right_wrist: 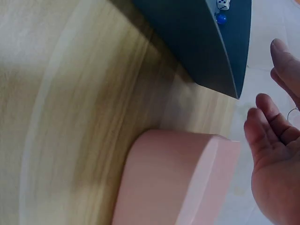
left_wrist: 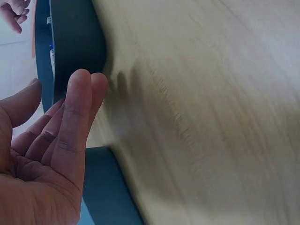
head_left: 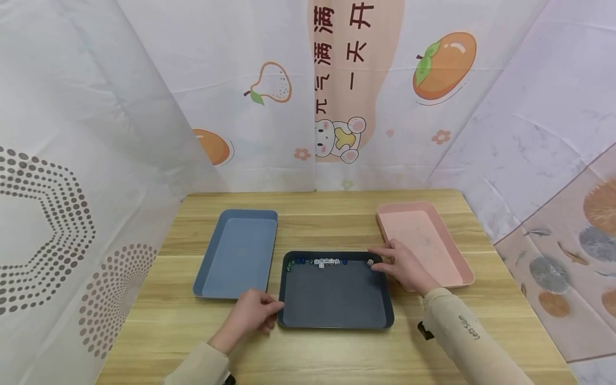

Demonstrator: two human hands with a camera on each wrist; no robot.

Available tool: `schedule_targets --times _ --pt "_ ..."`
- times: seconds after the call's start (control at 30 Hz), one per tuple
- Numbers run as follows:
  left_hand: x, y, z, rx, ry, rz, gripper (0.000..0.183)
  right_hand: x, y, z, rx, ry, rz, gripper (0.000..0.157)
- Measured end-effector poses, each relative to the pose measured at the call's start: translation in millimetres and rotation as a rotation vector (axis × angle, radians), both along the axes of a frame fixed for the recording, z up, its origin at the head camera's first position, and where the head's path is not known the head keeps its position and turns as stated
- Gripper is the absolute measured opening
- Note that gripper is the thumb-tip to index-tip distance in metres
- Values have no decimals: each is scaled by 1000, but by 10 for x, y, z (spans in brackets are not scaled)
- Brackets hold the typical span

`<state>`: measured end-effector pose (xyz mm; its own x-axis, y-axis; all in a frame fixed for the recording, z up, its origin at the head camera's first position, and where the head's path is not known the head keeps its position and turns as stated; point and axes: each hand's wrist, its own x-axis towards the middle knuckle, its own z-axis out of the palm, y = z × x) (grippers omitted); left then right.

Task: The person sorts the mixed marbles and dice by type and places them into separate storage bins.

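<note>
A dark tray (head_left: 337, 299) lies between my hands. Along its far edge are several white dice (head_left: 327, 261) and small blue balls (head_left: 300, 261), with green ones (head_left: 289, 269) at the far left corner. My right hand (head_left: 401, 264) hovers over the tray's far right corner, thumb and fingers apart. One white die (head_left: 370, 262) sits just off its fingertips; the right wrist view shows nothing between them. At the tray's near left side is my left hand (head_left: 252, 313), its thumb at the rim and fingers fairly straight. Whether it touches the rim I cannot tell.
A blue tray (head_left: 240, 256) stands to the left, behind my left hand. On the right is a pink tray (head_left: 418, 235), partly covered by my right hand. All three trays are on a wooden table (head_left: 327, 353) with printed curtains (head_left: 269, 32) behind it.
</note>
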<state>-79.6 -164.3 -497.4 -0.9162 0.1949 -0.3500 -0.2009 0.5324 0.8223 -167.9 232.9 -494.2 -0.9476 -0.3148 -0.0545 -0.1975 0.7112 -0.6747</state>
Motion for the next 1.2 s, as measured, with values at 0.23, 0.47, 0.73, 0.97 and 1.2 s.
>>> schedule_targets --times 0.23,0.47,0.73,0.97,1.2 --pt "-14 35 -83 51 -43 20 24 -15 9 -111 -62 -61 -44 47" --pt "-27 29 -123 79 -89 56 29 -30 -48 -164 -60 -40 -81 44" --pt "-51 -13 -167 107 -133 67 30 -26 -138 -235 -3 -5 -118 41" --pt "-48 -75 -160 139 -178 65 34 -1 -239 -262 33 -7 -143 39" --pt "-37 -83 -142 148 -202 76 36 2 -317 -333 109 33 -163 40"
